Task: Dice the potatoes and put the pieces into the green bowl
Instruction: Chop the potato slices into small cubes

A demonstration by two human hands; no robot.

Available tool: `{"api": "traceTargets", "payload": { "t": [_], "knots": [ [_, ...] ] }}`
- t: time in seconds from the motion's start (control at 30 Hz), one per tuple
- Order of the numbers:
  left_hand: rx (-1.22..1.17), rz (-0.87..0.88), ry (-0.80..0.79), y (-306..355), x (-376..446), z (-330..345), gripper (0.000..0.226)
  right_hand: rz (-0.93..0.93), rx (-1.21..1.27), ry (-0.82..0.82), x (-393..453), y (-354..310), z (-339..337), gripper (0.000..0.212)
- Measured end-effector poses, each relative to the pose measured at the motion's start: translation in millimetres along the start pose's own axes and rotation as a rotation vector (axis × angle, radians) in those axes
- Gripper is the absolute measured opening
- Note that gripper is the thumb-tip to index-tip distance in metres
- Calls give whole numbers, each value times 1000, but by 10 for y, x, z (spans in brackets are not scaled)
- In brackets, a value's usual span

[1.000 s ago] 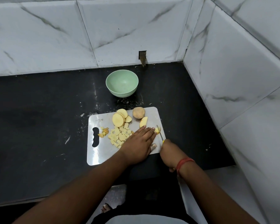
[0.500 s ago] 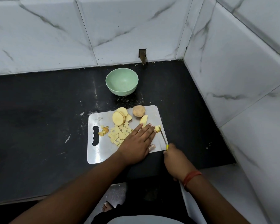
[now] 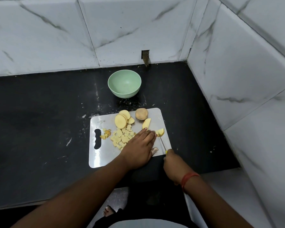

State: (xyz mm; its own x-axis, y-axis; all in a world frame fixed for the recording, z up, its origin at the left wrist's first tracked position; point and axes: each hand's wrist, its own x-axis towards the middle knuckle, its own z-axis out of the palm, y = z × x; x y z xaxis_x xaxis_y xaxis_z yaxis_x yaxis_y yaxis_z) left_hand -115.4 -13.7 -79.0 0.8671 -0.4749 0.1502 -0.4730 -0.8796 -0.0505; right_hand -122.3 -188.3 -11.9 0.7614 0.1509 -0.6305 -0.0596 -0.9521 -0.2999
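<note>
A steel cutting board [image 3: 104, 155] lies on the black counter. On it are round potato slices [image 3: 121, 120], a whole potato end [image 3: 141, 114], a wedge [image 3: 146, 123] and a heap of diced pieces [image 3: 122, 137]. My left hand [image 3: 138, 145] lies flat with straight fingers, its fingertips touching a small potato piece [image 3: 160, 132]. My right hand [image 3: 173, 163] grips a knife [image 3: 162, 142] with a yellow handle, the blade pointing at that piece. The green bowl [image 3: 124, 85] stands empty behind the board.
White marble tiled walls close the counter at the back and right. A small dark hole [image 3: 145, 57] is in the back wall. The counter's front edge runs below my arms. A few scraps with peel [image 3: 105, 134] lie near the board's handle hole.
My right hand has drawn back toward the front edge with the knife, and the blade now lies lower on the board. My left hand stays flat in much the same place.
</note>
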Motion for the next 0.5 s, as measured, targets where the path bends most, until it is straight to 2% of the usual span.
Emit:
{"api": "traceTargets", "payload": {
  "t": [0.1,0.23,0.37,0.5],
  "knots": [
    [-13,-4,6,-6,-10,8,61,-6,7,-1,-63,116,37,31],
    [-16,-20,15,2,-43,15,62,-6,31,99,-85,78,3,38],
    [-20,-58,44,21,-91,22,60,-34,14,123,-33,-41,-55,22],
    [-24,-89,35,16,-91,24,60,-24,-38,55,17,-136,-63,21]
  ]
}}
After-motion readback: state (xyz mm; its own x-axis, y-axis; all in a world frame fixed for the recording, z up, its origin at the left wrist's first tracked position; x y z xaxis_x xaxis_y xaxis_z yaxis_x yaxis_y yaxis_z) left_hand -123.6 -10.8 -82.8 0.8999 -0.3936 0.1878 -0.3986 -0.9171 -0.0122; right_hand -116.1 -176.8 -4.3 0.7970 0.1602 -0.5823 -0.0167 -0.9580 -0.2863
